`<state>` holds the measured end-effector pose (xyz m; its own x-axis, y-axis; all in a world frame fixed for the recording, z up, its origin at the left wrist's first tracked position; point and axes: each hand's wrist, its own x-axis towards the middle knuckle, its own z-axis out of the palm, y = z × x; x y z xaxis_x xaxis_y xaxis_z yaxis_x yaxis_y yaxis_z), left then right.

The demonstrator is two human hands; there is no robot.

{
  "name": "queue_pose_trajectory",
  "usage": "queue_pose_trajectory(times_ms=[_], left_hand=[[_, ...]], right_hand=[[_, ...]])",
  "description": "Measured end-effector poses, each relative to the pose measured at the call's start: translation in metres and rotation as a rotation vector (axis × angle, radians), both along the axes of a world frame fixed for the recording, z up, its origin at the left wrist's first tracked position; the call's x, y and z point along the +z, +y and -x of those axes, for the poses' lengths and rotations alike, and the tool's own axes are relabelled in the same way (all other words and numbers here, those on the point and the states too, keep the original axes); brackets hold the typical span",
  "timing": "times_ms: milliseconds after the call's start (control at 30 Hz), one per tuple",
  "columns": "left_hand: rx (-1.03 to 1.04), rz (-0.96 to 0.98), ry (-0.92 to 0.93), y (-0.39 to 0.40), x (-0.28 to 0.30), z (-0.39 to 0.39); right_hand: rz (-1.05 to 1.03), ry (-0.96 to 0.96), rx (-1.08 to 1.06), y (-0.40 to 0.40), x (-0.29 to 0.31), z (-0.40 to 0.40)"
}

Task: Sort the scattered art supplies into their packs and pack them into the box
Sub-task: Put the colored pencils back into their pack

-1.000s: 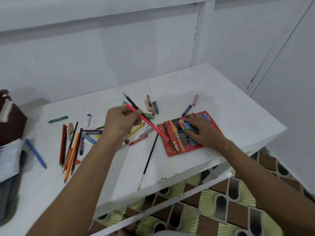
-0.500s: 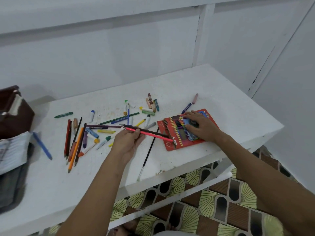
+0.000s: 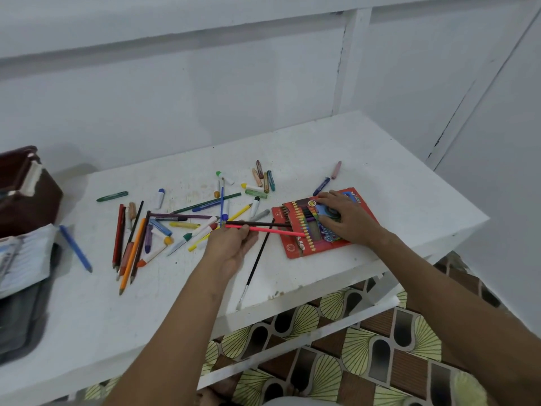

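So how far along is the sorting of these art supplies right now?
Early. Some pencils already sit in the red pencil pack, which the right hand presses flat. The left hand holds a pink pencil and a dark pencil at its opening. Many crayons and pencils lie on the table, unsorted.

**Pencils and crayons all over the white table**

A red pencil pack [image 3: 317, 227] lies flat near the right edge of the table. Dark pencils already sit in it, side by side. A pink pencil [image 3: 272, 230] and a dark brown pencil [image 3: 257, 223] point at the pack's open end, tips right by it. A thin black paintbrush [image 3: 257, 260] lies slanted under them. To the left is a messy heap of crayons and pencils. A long orange pencil [image 3: 132, 254] lies next to a red one. A blue crayon [image 3: 75, 248] lies alone, far left
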<state>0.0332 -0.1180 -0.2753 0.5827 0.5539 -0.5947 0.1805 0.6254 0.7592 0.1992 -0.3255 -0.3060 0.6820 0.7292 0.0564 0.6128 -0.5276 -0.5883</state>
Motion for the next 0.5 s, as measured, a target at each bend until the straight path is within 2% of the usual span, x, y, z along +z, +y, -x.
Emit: queue_pose_trajectory(times_ms=[367,500], left_hand=[[0.021,-0.033,0.055,0.017,0.009,0.005],[0.028,-0.066,0.012,0.009,0.01,0.005]], right_hand=[[0.014,-0.012,-0.014,0.001,-0.001,0.001],[0.009,-0.009,-0.016,0.001,-0.002,0.0]])
